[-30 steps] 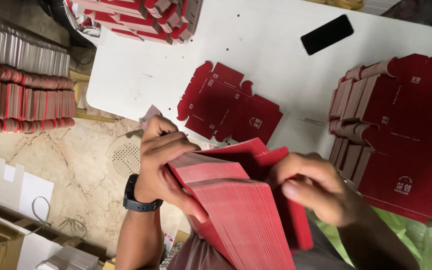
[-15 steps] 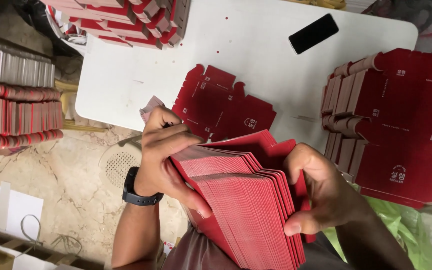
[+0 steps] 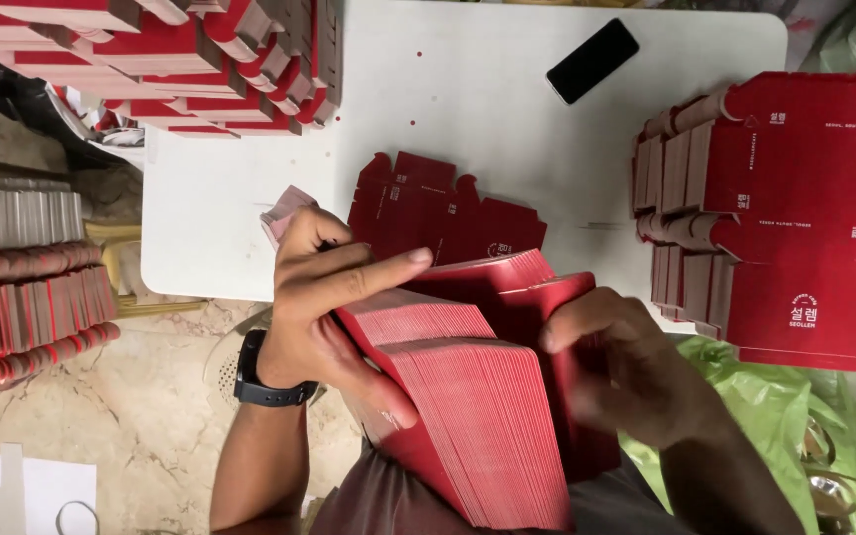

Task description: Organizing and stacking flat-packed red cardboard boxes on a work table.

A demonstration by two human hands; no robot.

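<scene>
Both hands (image 3: 636, 367) around card stack (image 3: 478, 406)

card stack (image 3: 487, 416): thin red cardboard, matt, pale cut edges
flat blank (image 3: 448, 213): same red card, matt
table (image 3: 468, 99): white, smooth, slight sheen
phone (image 3: 592, 60): glossy black glass
floor (image 3: 141, 416): mottled stone, rough

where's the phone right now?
Head view: the black phone lies flat on the white table near its far edge, up and right of both hands, left of the stacked red cartons.
</scene>
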